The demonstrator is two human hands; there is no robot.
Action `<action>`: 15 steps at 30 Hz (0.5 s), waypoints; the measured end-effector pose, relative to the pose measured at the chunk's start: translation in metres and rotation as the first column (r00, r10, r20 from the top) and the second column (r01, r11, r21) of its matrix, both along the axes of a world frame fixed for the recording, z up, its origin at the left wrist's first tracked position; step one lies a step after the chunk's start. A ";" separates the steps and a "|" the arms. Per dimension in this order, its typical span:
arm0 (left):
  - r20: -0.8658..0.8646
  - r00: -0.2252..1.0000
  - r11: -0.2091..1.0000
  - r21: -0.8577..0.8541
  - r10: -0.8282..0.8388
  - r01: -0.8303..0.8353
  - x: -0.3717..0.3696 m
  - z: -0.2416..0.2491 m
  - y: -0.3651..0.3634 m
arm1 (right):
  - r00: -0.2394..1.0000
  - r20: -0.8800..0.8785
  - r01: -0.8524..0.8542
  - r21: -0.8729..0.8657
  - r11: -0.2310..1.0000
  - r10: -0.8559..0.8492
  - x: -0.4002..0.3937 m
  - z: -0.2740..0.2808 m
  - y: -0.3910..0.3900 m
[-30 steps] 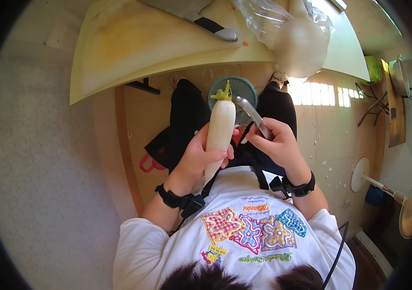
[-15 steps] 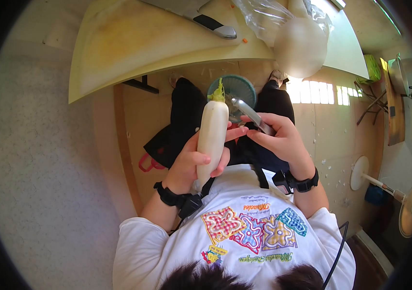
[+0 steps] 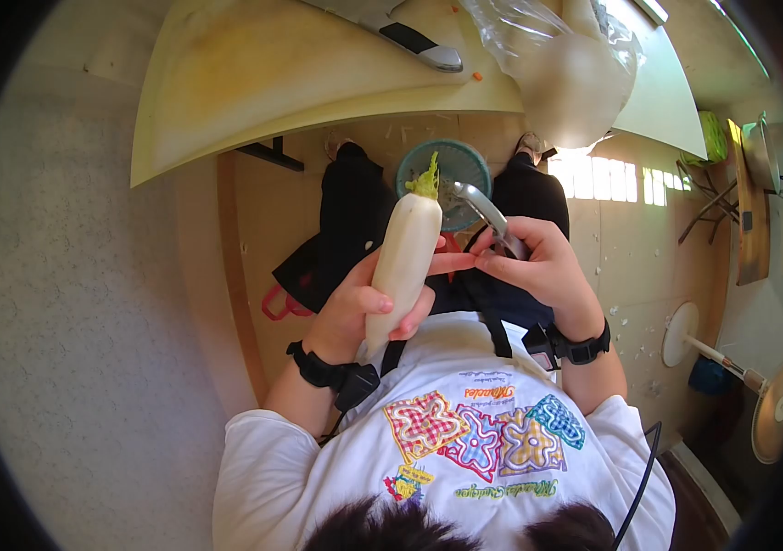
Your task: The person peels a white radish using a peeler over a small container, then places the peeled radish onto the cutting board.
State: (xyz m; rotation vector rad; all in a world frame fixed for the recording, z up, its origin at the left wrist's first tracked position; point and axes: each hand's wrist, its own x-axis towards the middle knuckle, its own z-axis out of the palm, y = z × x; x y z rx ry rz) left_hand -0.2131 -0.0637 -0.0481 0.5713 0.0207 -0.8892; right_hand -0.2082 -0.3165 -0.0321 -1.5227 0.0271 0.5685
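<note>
My left hand [image 3: 362, 301] is wrapped round the lower part of a white radish [image 3: 405, 248], held tilted with its green leafy stub upward in the view. One left finger stretches out toward my right fingertips. In my right hand [image 3: 543, 266] is a silver metal peeler [image 3: 488, 211], gripped by its handle, its head beside the radish's top and apart from it. Below both, between my feet, stands a blue-green basin [image 3: 469, 170] with pale scraps in it, partly hidden by the radish and the peeler.
A cutting board on the table [image 3: 254, 101] holds a knife [image 3: 419, 46] and small orange bits. A clear plastic bag [image 3: 538, 46] lies at the right, with a blurred pale round thing at the table edge. Pale scraps dot the floor; a fan [image 3: 782, 409] stands right.
The radish has tilted a little to the right at its leafy end. The peeler has shifted slightly right and turned in my right hand. Both hands keep their hold.
</note>
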 end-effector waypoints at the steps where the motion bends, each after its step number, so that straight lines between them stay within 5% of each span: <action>1: -0.017 1.000 1.000 0.016 0.012 -0.012 0.001 0.003 -0.001 | 1.000 -0.001 -0.001 0.001 1.000 0.001 0.001 -0.003 -0.001; 5: -0.027 0.998 0.996 0.067 0.054 -0.052 0.000 -0.005 -0.002 | 0.970 0.123 0.218 -0.053 0.975 -0.210 0.004 -0.009 0.004; 7: -0.033 0.999 0.997 0.072 0.039 -0.036 0.000 -0.013 -0.002 | 0.927 0.275 0.334 -0.290 0.897 -0.256 0.004 -0.012 0.001; 11: 0.012 0.999 0.983 0.181 0.039 -0.040 0.003 -0.017 -0.005 | 0.948 0.112 0.311 -0.132 0.941 -0.297 0.001 -0.013 -0.003; 15: 0.083 0.996 0.956 0.292 0.015 -0.039 0.006 -0.014 -0.009 | 0.968 0.132 0.225 -0.091 0.970 -0.213 -0.008 -0.010 -0.004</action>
